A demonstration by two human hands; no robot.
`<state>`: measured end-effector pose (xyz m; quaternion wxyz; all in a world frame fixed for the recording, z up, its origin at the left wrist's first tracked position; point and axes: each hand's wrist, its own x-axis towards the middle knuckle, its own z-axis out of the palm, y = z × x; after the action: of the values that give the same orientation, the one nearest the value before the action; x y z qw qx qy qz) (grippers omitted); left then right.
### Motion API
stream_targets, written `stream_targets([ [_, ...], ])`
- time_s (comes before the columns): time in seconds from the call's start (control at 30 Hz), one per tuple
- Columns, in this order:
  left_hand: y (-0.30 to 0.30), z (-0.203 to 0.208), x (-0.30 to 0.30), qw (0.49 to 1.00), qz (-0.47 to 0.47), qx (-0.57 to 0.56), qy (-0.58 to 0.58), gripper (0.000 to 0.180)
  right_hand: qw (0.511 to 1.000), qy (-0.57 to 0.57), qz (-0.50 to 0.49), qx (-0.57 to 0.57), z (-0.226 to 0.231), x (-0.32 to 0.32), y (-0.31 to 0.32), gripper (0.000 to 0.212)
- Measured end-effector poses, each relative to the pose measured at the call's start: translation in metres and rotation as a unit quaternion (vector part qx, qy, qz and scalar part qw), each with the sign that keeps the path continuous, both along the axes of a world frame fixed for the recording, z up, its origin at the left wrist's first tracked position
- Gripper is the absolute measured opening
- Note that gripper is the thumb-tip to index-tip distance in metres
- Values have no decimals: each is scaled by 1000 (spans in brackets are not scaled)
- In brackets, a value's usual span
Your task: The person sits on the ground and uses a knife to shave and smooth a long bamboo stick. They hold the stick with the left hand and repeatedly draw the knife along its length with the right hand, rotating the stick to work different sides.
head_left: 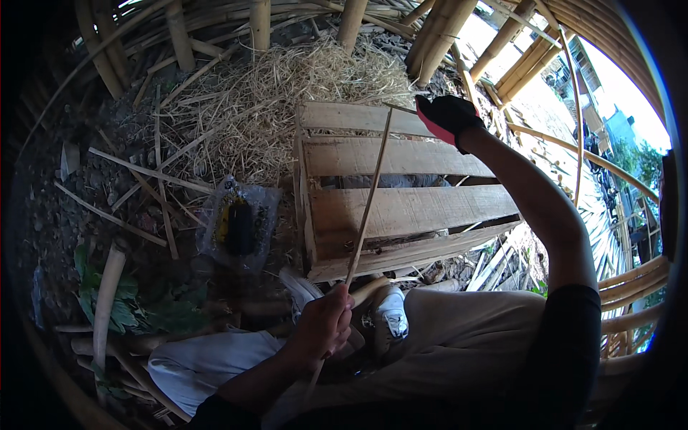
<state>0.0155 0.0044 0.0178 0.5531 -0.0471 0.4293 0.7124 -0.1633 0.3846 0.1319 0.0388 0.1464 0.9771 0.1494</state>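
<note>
My bare left hand (326, 322) is closed around a thin bamboo strip (370, 193), low in front of my lap. The strip slants up and away over a wooden slatted crate (401, 204), and its lower end runs down past my wrist. Out over the crate's far right corner, my right hand (450, 120) wears a black and red glove and is closed. A thin dark blade-like tool (405, 110) sticks out of it to the left and meets the far tip of the strip. The handle is hidden inside the glove.
A clear plastic bag (240, 222) with a black and yellow thing inside lies left of the crate. Dry straw (287, 86) is heaped behind it. Loose bamboo strips (150, 172) and green leaves (118, 294) lie at the left. Bamboo posts (437, 43) stand along the back.
</note>
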Motion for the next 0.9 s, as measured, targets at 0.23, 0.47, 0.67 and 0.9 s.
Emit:
stream_targets([
  [0.23, -7, -10, -5, 1000, 15, 3, -11, 49, 990, 32, -90, -104, -36, 43, 15, 75],
  [0.47, -9, -11, -8, 999, 26, 25, -17, 47, 968, -48, 102, -224, -5, 86, -71, 56],
  [0.67, -10, -8, -8, 998, 49, -1, 34, 44, 928, -67, 318, -179, -14, 130, -154, 39],
  [0.9, -4, -7, -2, 994, 62, -56, 74, 40, 881, -148, 434, -113, -30, 141, -153, 35],
])
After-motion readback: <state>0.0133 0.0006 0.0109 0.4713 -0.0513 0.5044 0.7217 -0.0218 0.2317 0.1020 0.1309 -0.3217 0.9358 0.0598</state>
